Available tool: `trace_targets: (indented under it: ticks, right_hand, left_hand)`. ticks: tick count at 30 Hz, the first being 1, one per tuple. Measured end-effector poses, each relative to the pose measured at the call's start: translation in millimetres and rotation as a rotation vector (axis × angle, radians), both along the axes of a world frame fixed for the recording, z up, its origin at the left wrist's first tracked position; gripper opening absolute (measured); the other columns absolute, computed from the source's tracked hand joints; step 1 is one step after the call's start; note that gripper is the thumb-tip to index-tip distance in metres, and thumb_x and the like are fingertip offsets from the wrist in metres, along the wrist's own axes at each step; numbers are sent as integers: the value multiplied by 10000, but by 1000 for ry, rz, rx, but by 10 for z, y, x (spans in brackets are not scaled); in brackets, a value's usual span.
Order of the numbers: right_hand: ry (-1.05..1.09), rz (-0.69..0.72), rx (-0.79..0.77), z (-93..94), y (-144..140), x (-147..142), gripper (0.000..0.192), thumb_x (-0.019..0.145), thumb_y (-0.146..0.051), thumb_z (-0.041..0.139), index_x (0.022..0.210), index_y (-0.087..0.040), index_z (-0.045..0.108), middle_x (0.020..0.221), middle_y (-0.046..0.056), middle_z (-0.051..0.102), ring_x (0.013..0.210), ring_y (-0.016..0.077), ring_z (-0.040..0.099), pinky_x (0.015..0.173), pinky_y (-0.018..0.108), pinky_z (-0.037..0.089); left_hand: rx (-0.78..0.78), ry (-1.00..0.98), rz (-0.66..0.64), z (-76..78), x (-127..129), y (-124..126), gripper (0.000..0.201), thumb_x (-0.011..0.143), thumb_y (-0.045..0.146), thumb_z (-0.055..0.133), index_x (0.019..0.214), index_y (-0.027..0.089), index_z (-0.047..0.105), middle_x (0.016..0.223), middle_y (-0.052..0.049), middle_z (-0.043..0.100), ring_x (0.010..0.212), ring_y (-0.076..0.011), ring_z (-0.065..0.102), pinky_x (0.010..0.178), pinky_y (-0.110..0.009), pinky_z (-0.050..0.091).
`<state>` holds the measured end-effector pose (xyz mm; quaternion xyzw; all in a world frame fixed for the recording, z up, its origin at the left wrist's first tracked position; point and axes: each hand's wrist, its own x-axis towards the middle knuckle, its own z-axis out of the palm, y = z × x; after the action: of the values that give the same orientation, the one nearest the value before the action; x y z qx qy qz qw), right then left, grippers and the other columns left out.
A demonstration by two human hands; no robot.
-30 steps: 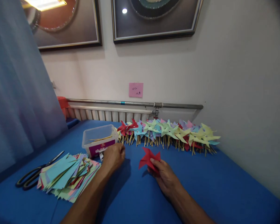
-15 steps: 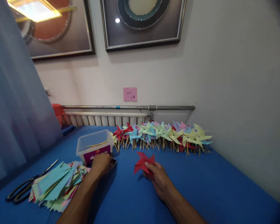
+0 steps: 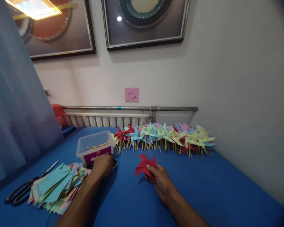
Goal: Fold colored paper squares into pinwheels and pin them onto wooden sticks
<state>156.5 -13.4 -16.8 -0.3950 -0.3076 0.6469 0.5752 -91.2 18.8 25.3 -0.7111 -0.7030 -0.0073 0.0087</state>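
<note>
My right hand [image 3: 159, 181] pinches a red paper pinwheel [image 3: 144, 165] just above the blue counter [image 3: 227, 192]. At its nine o'clock my left hand [image 3: 103, 165] rests curled against a clear plastic box [image 3: 95, 148]; I cannot tell what it grips.

Red paper pinwheel head [image 3: 144, 165]: folded, four pointed vanes, no stick on it that I can see. I pinch it at its lower right edge with my right hand [image 3: 161, 183], so it stands tilted just above the blue tabletop, near mid-table. Small dark flat item [image 3: 115, 163]: lies on the tabletop just in front of the clear plastic box; my left hand [image 3: 103, 165] covers most of it, identity unclear.
</note>
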Motion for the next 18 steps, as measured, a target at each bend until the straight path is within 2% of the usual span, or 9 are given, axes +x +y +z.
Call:
trace_targets:
  ticks: [9,11,14,18]
  right_hand:
    - [-14,-8,-5,0,10,0,302,594,-347,905,728,-157,711,666,2,696,603,115,600,596,239,532]
    - [-18,-38,-11,-13,28,4,314,577,-340,915,730,-155,714,671,4,704,598,116,604,589,237,535]
    - [-37,-95,-24,-19,51,15,318,561,-315,923,748,-149,725,685,9,719,599,117,617,584,235,544]
    - [-48,-112,-30,-8,59,20,291,566,-280,920,735,-149,722,651,-2,710,572,110,616,555,220,540]
  left_hand:
    - [82,-214,-48,79,-19,-4,249,900,237,459,881,192,704,890,-111,749,853,-260,684,707,-319,420]
    - [94,-225,-136,47,70,-48,224,886,210,478,884,196,701,909,-107,746,865,-256,676,720,-321,416]
    - [22,-197,-319,-48,281,-153,194,866,217,515,843,198,707,916,-118,746,851,-261,679,733,-330,423]
    - [-54,-170,-427,-160,504,-253,247,882,261,498,800,180,717,855,-143,743,796,-267,680,730,-342,438]
